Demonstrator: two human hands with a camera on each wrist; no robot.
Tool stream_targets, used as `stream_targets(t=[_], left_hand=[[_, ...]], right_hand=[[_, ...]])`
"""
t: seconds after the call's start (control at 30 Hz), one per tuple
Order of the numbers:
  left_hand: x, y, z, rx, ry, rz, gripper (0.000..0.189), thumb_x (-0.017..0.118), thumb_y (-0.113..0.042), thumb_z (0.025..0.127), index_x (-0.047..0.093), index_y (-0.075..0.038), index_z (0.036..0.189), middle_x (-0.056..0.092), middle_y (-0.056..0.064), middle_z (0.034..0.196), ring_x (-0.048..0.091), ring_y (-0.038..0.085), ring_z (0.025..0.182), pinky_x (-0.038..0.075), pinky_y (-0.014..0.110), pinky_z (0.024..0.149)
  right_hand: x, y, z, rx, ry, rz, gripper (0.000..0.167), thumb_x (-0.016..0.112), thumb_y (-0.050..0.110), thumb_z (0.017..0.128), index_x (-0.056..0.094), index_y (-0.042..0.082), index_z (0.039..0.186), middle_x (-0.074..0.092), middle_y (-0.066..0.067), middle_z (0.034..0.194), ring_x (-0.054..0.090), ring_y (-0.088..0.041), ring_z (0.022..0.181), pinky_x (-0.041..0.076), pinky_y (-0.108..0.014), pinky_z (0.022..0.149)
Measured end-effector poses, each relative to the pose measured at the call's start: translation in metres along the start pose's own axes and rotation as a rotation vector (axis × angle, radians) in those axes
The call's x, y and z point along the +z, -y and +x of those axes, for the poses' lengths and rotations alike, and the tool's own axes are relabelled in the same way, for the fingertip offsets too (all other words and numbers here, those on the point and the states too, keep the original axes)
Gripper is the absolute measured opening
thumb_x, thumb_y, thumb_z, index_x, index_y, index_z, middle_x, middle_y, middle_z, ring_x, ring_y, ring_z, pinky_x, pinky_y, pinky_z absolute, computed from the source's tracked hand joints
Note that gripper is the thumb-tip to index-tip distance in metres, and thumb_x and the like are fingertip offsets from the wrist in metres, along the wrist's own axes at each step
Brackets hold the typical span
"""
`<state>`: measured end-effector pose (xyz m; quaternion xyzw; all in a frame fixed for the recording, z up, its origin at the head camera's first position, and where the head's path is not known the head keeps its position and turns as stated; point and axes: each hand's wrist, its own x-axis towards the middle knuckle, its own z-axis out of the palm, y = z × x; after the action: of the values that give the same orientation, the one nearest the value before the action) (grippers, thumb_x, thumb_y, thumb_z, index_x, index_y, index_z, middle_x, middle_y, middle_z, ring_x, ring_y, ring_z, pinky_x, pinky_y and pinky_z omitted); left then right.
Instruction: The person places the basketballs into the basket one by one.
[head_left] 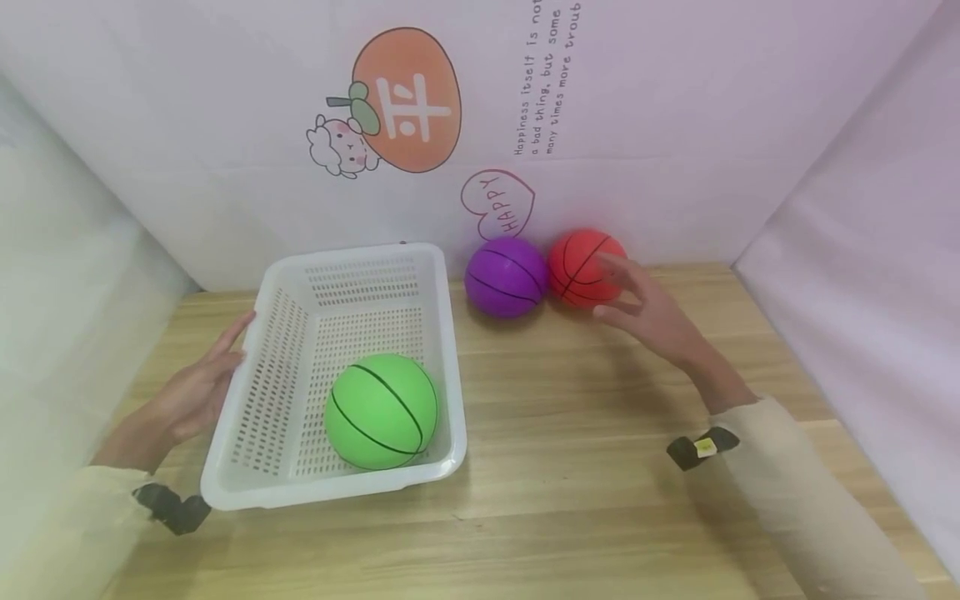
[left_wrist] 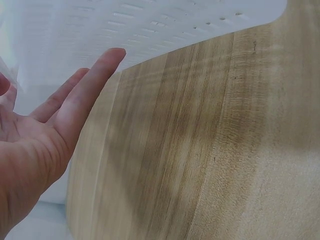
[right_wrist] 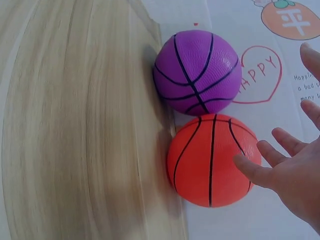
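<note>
A white perforated plastic basket (head_left: 455, 400) stands on the left of the wooden table, with a green toy basketball (head_left: 382, 411) inside, near its front right corner. My left hand (head_left: 197, 392) is at the basket's left side, fingers mostly straight, touching its wall (left_wrist: 145, 25). Against the back cloth sit a purple toy basketball (head_left: 507, 277) and, touching it on the right, a red toy basketball (head_left: 587, 268). Right beside the red ball is my right hand (head_left: 648, 312), fingers spread; the right wrist view shows the fingers (right_wrist: 252, 171) in front of the ball, and contact is unclear.
A white cloth wall (head_left: 675, 125) with printed cartoons and lettering rises behind the table (head_left: 555, 467). More white cloth hangs at the left (head_left: 67, 250) and right sides. Dark bands (head_left: 703, 447) circle both sleeves at the wrists.
</note>
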<state>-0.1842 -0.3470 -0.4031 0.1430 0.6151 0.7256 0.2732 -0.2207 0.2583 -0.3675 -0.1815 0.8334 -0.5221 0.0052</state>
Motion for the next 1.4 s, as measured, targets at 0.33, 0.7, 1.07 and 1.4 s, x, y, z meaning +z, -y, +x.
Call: stream_targets(t=[0.33, 0.7, 1.07, 1.4], left_hand=[[0.001, -0.001, 0.001, -0.002, 0.013, -0.016, 0.060, 0.019, -0.020, 0.112, -0.015, -0.041, 0.157, 0.050, -0.013, 0.139, 0.058, 0.016, 0.120, 0.053, 0.046, 0.090], [0.002, -0.001, -0.001, -0.007, 0.007, -0.009, 0.061, 0.019, -0.020, 0.112, -0.016, -0.042, 0.157, 0.051, -0.012, 0.138, 0.059, 0.017, 0.120, 0.053, 0.047, 0.089], [0.001, 0.001, -0.001, -0.026, -0.038, 0.052, 0.059, 0.021, -0.025, 0.113, -0.011, -0.044, 0.158, 0.039, -0.010, 0.144, 0.058, 0.015, 0.119, 0.053, 0.050, 0.089], [0.002, 0.001, -0.001, -0.048, -0.064, 0.099, 0.058, 0.021, -0.028, 0.112, -0.011, -0.047, 0.157, -0.003, 0.027, 0.159, 0.058, 0.014, 0.118, 0.052, 0.054, 0.088]], right_hand=[[-0.015, -0.007, -0.007, -0.010, -0.023, -0.006, 0.073, 0.071, 0.007, 0.093, 0.033, 0.009, 0.156, 0.032, -0.010, 0.158, 0.034, -0.037, 0.140, 0.039, -0.056, 0.106], [-0.024, -0.016, -0.013, 0.083, -0.081, -0.036, 0.074, 0.074, 0.013, 0.093, 0.034, 0.009, 0.155, 0.037, -0.010, 0.155, 0.038, -0.032, 0.138, 0.048, -0.035, 0.100], [-0.035, -0.030, -0.018, 0.134, -0.073, 0.005, 0.080, 0.070, 0.011, 0.094, 0.025, 0.017, 0.160, 0.028, -0.013, 0.160, 0.028, -0.038, 0.143, 0.029, -0.065, 0.108], [-0.042, -0.051, -0.021, 0.162, -0.022, 0.207, 0.084, 0.061, 0.005, 0.098, 0.009, 0.025, 0.162, 0.008, -0.024, 0.161, 0.014, -0.047, 0.143, 0.054, -0.031, 0.088]])
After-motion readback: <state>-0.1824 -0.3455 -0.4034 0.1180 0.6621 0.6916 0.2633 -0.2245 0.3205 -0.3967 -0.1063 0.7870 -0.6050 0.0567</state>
